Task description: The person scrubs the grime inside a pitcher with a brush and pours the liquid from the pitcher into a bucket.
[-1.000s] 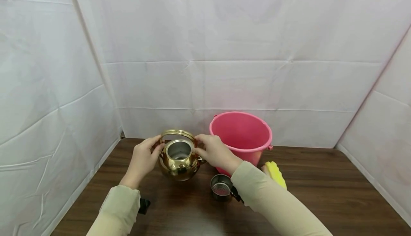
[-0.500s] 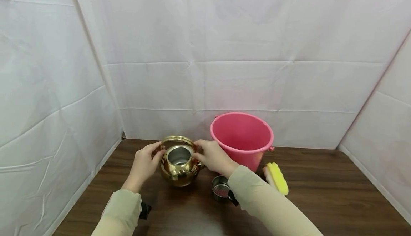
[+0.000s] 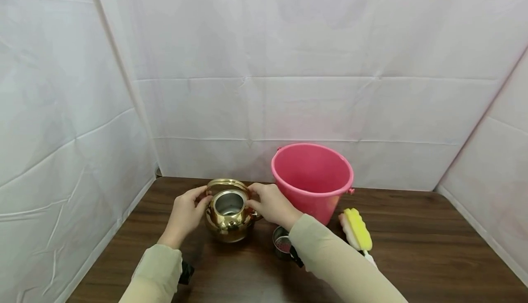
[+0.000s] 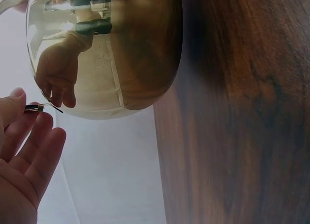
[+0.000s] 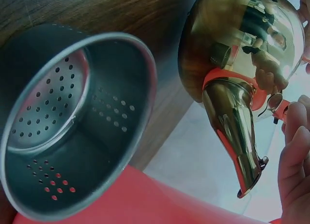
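Note:
A shiny gold teapot [image 3: 228, 228] has no lid, so its silver inside shows through the round mouth. My left hand [image 3: 183, 213] pinches the left end of its arched handle [image 3: 226, 182] between thumb and fingers. On the other side, my right hand [image 3: 273, 204] pinches the handle's right end, above the spout [image 5: 235, 122]. In the left wrist view, the rounded teapot body is close to the wood; whether it touches cannot be told. A metal strainer basket [image 3: 282, 242] with small holes stands below my right forearm, right of the teapot.
Behind the strainer stands a pink bucket [image 3: 284, 188]. Right of it lies a yellow and white sponge brush [image 3: 358, 229] with a white handle, partly hidden by my sleeve. White cloth [image 3: 264, 64] walls the dark wooden table [image 3: 412, 239] at back and sides.
The teapot has come down and slightly nearer, with both hands keeping their pinch on the handle. My right forearm has shifted lower, uncovering more of the sponge brush.

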Demonstrator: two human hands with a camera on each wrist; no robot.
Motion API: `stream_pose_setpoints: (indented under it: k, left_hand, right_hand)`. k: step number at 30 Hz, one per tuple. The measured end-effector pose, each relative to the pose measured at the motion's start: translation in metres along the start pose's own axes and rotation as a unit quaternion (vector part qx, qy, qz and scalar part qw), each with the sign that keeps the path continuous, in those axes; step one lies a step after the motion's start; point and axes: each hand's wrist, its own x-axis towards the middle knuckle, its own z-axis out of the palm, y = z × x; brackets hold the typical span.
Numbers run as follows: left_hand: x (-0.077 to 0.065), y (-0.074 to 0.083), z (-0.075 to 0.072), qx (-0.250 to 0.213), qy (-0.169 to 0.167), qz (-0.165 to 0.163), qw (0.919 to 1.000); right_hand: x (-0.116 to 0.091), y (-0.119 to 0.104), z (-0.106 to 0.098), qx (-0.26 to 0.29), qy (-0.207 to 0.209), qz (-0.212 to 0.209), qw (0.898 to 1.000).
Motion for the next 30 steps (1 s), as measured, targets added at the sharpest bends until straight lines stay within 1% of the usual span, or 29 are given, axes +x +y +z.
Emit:
stream_pose_setpoints:
  k: [4,10,14,18,24,30]
  left_hand:
    - [-0.0021,-0.002,0.0009,0.001,0.002,-0.001,1.0]
    - [-0.0034,-0.0026,0.003,-0.003,0.0,0.0,1.0]
    - [-0.0048,-0.0026,0.0042,-0.002,0.001,0.0,1.0]
    - [-0.0067,-0.0027,0.0046,-0.003,-0.009,-0.011,0.9999]
    - [-0.0085,-0.0031,0.0054,-0.007,-0.017,-0.015,0.9997]
    - [-0.0101,-0.0043,0.0059,-0.008,-0.024,-0.026,0.9993]
  right_hand:
    - [-0.0007,0.0007,0.0026,-0.001,-0.004,-0.003,1.0]
    - [-0.0029,-0.0004,0.0022,0.007,-0.01,0.006,1.0]
    - [-0.0044,0.0002,0.0035,-0.001,-0.009,0.005,1.0]
    - [-0.0055,0.002,0.0061,-0.003,-0.004,-0.003,1.0]
    - [-0.007,0.0032,0.0079,0.002,0.003,-0.011,1.0]
    - [-0.008,0.003,0.0103,0.012,0.0,-0.001,1.0]
